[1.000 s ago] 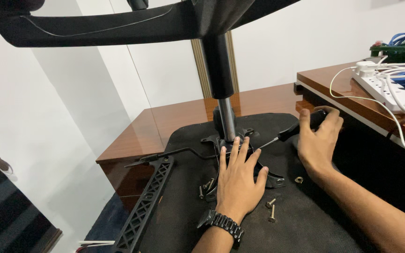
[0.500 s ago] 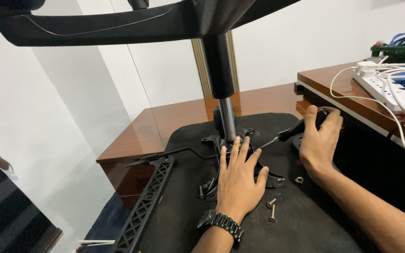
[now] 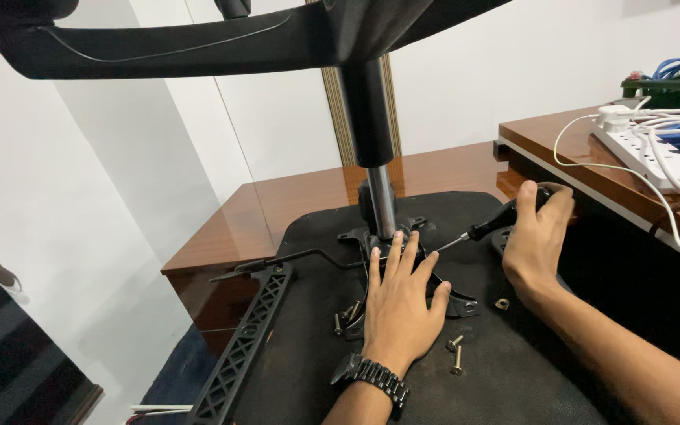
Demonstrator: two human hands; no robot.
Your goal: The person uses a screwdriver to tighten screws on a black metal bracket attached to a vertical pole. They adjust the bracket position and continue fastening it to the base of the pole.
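An office chair lies upside down, its black seat underside (image 3: 513, 378) facing up on a wooden desk. My left hand (image 3: 400, 303) rests flat, fingers spread, on the black metal mechanism plate (image 3: 458, 301) at the foot of the gas lift column (image 3: 379, 197). My right hand (image 3: 535, 240) grips the black handle of a screwdriver (image 3: 491, 227), whose shaft points left toward the plate. Loose screws (image 3: 456, 352) lie on the seat near my left wrist, and more screws (image 3: 346, 316) lie left of that hand. A black watch (image 3: 371, 375) is on my left wrist.
The chair base arm (image 3: 198, 43) spans overhead. A black lattice armrest part (image 3: 245, 350) lies at the seat's left edge, with a thin lever (image 3: 293, 258) beside it. A white power strip (image 3: 655, 153) with cables sits on the right desk. A white wall is behind.
My right hand has shifted slightly and tilted the screwdriver, its tip staying close to the mechanism plate. My left hand stays flat on the plate.
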